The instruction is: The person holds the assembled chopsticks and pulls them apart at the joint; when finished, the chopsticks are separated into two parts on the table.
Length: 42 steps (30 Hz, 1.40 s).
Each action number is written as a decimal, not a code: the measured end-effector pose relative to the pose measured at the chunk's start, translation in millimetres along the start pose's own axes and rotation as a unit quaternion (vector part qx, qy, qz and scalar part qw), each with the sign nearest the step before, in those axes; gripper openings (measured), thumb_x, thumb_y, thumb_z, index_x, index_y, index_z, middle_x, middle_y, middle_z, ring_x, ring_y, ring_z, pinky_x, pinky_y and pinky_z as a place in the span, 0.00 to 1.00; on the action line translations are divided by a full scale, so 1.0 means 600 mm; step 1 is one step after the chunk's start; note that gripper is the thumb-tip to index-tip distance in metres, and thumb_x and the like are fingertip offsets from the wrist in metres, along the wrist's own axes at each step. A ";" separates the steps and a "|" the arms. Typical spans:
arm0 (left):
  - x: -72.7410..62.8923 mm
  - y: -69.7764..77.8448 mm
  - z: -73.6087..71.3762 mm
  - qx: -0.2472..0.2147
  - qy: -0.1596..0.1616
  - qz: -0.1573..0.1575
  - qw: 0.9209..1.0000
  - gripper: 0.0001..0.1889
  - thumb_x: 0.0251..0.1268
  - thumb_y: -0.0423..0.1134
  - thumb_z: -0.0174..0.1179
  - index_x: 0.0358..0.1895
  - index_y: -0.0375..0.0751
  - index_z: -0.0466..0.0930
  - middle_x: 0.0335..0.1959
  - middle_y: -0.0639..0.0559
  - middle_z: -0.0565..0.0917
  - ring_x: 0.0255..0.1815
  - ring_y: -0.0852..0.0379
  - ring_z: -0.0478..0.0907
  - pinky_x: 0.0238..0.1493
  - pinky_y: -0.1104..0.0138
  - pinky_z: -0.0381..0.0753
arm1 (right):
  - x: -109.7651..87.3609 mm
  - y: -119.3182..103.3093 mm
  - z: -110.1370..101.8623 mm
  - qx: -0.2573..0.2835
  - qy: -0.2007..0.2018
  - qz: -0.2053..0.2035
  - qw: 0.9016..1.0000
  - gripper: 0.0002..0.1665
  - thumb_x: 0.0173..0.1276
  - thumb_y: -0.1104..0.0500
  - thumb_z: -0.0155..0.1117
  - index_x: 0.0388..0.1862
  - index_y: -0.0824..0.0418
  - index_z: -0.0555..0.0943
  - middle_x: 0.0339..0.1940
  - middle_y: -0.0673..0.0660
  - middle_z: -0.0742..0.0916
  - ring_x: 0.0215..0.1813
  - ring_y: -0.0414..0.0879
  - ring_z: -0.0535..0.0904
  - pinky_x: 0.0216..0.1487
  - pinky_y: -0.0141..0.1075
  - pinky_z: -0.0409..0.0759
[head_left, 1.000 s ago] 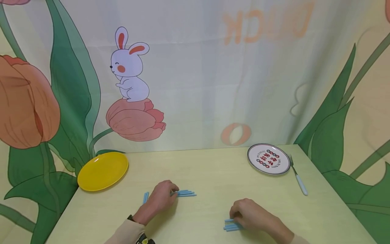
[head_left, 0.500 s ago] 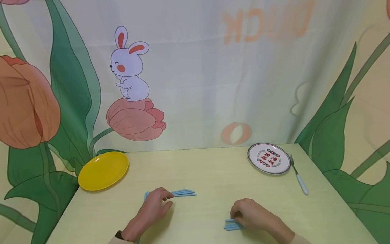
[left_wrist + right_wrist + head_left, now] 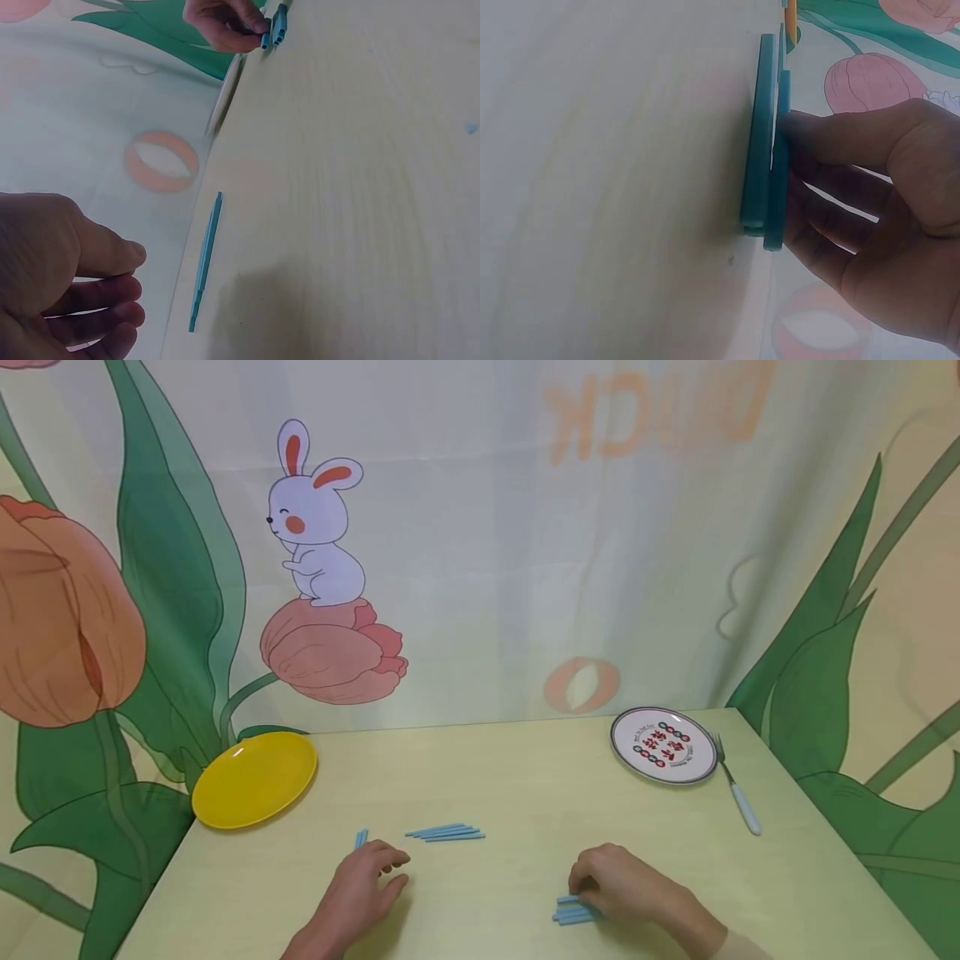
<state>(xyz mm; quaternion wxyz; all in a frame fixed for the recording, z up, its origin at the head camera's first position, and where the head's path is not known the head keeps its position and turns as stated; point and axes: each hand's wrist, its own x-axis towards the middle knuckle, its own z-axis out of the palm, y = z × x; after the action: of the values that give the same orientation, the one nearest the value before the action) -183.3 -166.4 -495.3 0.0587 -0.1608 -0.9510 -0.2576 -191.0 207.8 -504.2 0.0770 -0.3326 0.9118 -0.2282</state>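
My left hand (image 3: 360,885) hovers over the left part of the table, its fingers loosely bent with nothing between them. Just beyond its knuckles show the ends of some blue sticks (image 3: 362,837), the rest hidden by the hand. A small fanned bundle of blue sticks (image 3: 446,833) lies farther right, apart from the fingers. On the right, my right hand (image 3: 626,881) pinches a blue stick (image 3: 778,187) between thumb and fingers, beside several more blue sticks (image 3: 573,917) on the table. The hand partly covers that group in the head view.
A yellow plate (image 3: 255,781) stands at the table's back left. At the back right lies a white plate (image 3: 637,758) with red printing, a fork (image 3: 742,802) with a pale handle beside it. A printed curtain (image 3: 480,552) hangs behind the table (image 3: 495,777).
My left hand has drawn back from the middle bundle toward the lower left, so that this bundle now shows in full. The right hand stays almost where it was.
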 end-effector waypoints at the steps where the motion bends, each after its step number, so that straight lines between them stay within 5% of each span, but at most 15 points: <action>1: -0.003 -0.001 0.000 0.000 0.002 -0.004 1.000 0.07 0.55 0.34 0.69 0.38 0.42 0.87 0.35 0.55 0.83 0.34 0.59 0.78 0.36 0.68 0.76 | 0.000 0.000 -0.001 0.001 0.000 0.000 1.000 0.08 0.59 0.65 0.69 0.27 0.50 0.86 0.29 0.37 0.83 0.33 0.28 0.75 0.38 0.30 0.78; 7: -0.020 -0.005 -0.001 0.006 0.004 -0.029 1.000 0.07 0.54 0.34 0.70 0.37 0.44 0.87 0.33 0.56 0.82 0.34 0.60 0.76 0.35 0.68 0.75 | 0.000 -0.001 -0.004 0.007 -0.007 0.006 1.000 0.08 0.59 0.65 0.69 0.27 0.51 0.86 0.28 0.37 0.83 0.33 0.28 0.75 0.38 0.30 0.78; 16: -0.033 -0.015 0.000 0.012 -0.039 -0.102 0.994 0.07 0.56 0.38 0.70 0.38 0.45 0.86 0.35 0.57 0.82 0.34 0.60 0.73 0.37 0.64 0.75 | 0.001 -0.001 -0.005 0.003 -0.024 0.015 1.000 0.07 0.58 0.64 0.69 0.28 0.52 0.87 0.28 0.37 0.83 0.33 0.28 0.75 0.38 0.30 0.78; 42: -0.046 -0.040 0.003 0.040 -0.031 -0.134 0.990 0.08 0.53 0.35 0.71 0.38 0.42 0.86 0.30 0.57 0.79 0.31 0.60 0.71 0.35 0.64 0.72 | 0.002 -0.001 -0.005 0.000 -0.039 0.030 0.999 0.06 0.58 0.63 0.72 0.31 0.51 0.89 0.30 0.42 0.86 0.34 0.29 0.76 0.41 0.31 0.79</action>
<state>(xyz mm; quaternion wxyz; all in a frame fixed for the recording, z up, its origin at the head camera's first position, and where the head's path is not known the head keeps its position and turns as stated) -165.4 -192.6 -513.2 0.0006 -0.0377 -0.9749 -0.2195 -192.5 207.6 -501.4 0.1198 -0.3138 0.9176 -0.2127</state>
